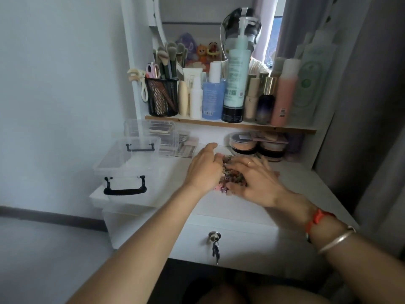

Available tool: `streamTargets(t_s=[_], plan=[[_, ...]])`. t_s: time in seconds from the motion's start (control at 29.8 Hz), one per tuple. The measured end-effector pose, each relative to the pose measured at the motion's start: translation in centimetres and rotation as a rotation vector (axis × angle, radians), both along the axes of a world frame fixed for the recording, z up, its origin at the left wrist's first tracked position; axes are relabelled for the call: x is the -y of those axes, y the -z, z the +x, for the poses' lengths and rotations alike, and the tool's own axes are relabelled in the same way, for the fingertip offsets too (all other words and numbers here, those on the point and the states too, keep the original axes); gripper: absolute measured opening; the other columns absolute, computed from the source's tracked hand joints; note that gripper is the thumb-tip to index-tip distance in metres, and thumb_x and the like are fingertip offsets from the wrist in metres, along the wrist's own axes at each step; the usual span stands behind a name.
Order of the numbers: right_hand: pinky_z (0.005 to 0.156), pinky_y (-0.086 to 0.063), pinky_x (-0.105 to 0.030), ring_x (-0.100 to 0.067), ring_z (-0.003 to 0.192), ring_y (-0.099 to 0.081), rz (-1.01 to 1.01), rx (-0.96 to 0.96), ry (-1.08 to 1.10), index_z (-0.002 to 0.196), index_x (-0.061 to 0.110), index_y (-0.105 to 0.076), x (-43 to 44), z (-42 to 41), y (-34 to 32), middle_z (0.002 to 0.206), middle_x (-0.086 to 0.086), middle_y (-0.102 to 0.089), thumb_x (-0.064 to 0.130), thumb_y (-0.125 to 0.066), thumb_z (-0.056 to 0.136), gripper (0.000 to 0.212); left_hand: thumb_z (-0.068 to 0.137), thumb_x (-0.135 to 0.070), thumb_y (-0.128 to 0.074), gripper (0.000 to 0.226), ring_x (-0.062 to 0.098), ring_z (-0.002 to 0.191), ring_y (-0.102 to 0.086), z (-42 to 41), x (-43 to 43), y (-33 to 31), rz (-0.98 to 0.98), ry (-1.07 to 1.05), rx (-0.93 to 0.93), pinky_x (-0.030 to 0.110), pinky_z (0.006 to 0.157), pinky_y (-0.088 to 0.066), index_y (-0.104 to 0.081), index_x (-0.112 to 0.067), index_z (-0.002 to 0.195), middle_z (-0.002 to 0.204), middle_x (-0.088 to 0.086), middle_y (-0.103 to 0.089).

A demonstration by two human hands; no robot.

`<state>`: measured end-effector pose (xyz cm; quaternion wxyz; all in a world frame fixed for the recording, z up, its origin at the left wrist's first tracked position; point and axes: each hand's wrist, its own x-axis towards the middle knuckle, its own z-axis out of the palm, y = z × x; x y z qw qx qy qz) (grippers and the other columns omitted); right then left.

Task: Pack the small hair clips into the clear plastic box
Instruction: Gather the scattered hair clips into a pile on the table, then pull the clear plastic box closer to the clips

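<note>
Hair clips (234,179): small, multicoloured heap, pink at edge, blurred.

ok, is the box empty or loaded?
Empty: the box has clear walls that show nothing coloured inside. The clips lie heaped on the table between the left hand and right hand.

Glossy, see-through walls on the clear plastic box (127,163); handle (125,188) black, plastic-looking. The worktop (295,187) white, smooth, matt. Bare light wood on the shelf edge (230,125). Black metal mesh: brush pot (162,97). Shiny metal: drawer lock (214,235), bangle (337,239). Speckled hair clips (235,179), finish blurred.
</note>
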<state>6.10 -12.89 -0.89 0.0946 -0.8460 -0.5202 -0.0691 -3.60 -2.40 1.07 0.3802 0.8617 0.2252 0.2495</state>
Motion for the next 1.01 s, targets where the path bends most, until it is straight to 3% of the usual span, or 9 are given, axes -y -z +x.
streamTargets(t_s=[0.07,0.17,0.34,0.5,0.71,0.77,0.87,0.94,1.01], plan=[[0.109,-0.015,-0.044,-0.022,0.133,-0.029,0.03,-0.027,-0.025,0.129,0.033,-0.046,-1.0,-0.6,-0.6,0.142,0.002,-0.041,0.045,-0.048,0.086,0.045,0.097,-0.013,-0.033,0.042,0.022,0.135,-0.033,-0.7,-0.5,-1.4,0.061,-0.002,-0.007,0.029,0.108,-0.026,-0.036,-0.011,0.139,0.146,0.008,-0.038],[0.102,-0.023,-0.04,-0.026,0.126,-0.038,0.016,-0.032,-0.083,0.114,0.03,-0.058,-2.6,-1.7,-1.1,0.127,-0.001,-0.054,0.036,-0.054,0.085,0.03,0.096,-0.012,-0.034,0.041,0.024,0.132,-0.038,-1.8,-1.9,-3.2,0.138,-0.025,-0.026,0.029,0.106,-0.029,-0.039,-0.01,0.137,0.145,0.008,-0.04],[0.114,-0.013,-0.049,-0.027,0.137,-0.025,-0.138,0.023,-0.032,0.122,0.026,-0.053,-4.5,-2.5,-0.8,0.138,-0.006,-0.045,0.038,-0.049,0.087,0.037,0.095,-0.013,-0.038,0.042,0.025,0.131,-0.038,-3.6,-4.0,-4.4,0.277,-0.087,-0.121,0.031,0.105,-0.032,-0.04,-0.01,0.137,0.144,0.01,-0.039],[0.112,-0.017,-0.05,-0.029,0.133,-0.032,-0.185,0.058,-0.046,0.095,0.026,-0.061,-5.1,-2.4,-0.6,0.126,-0.007,-0.053,0.029,-0.045,0.088,0.018,0.095,-0.013,-0.038,0.04,0.027,0.125,-0.043,-5.8,-6.5,-5.4,0.393,-0.193,-0.212,0.035,0.099,-0.035,-0.043,-0.009,0.134,0.138,0.011,-0.044],[0.108,-0.02,-0.042,-0.028,0.12,-0.045,-0.171,0.101,-0.065,0.082,0.024,-0.064,-6.4,-2.6,-1.1,0.111,-0.005,-0.062,0.015,-0.045,0.084,0.021,0.094,-0.017,-0.038,0.04,0.036,0.123,-0.042,-8.4,-11.3,-4.7,0.363,-0.382,-0.505,0.04,0.099,-0.038,-0.041,-0.007,0.132,0.136,0.018,-0.043],[0.104,-0.026,-0.04,-0.026,0.111,-0.052,-0.141,0.091,-0.079,0.072,0.024,-0.061,-6.3,-2.5,-1.1,0.104,-0.003,-0.065,0.015,-0.046,0.083,0.021,0.094,-0.016,-0.039,0.04,0.035,0.124,-0.042,-8.6,-11.5,-4.3,0.329,-0.379,-0.527,0.039,0.099,-0.037,-0.042,-0.009,0.133,0.137,0.016,-0.043],[0.101,-0.036,-0.038,-0.023,0.101,-0.057,0.019,0.026,-0.091,0.083,0.019,-0.067,-7.1,-1.6,-1.9,0.1,-0.003,-0.067,0.009,-0.049,0.083,0.02,0.091,-0.009,-0.043,0.034,0.034,0.118,-0.047,-8.6,-11.9,-4.5,0.315,-0.398,-0.445,0.035,0.094,-0.039,-0.053,-0.005,0.123,0.13,0.016,-0.05],[0.092,-0.043,-0.03,-0.02,0.093,-0.061,0.22,-0.125,-0.081,0.085,0.015,-0.069,-7.6,-0.9,-2.7,0.094,-0.002,-0.068,0.009,-0.052,0.085,0.017,0.09,-0.004,-0.043,0.031,0.033,0.118,-0.049,-8.4,-11.9,-4.6,0.265,-0.372,-0.374,0.033,0.094,-0.04,-0.057,-0.005,0.119,0.129,0.016,-0.053],[0.074,-0.043,-0.014,-0.011,0.079,-0.058,0.374,-0.354,-0.093,0.084,0.013,-0.069,-8.1,-0.9,-3.8,0.084,0.002,-0.066,0.012,-0.056,0.087,0.013,0.089,-0.002,-0.045,0.031,0.032,0.115,-0.052,-7.9,-11.7,-4.5,0.19,-0.334,-0.296,0.034,0.092,-0.044,-0.061,-0.008,0.115,0.128,0.015,-0.055]])
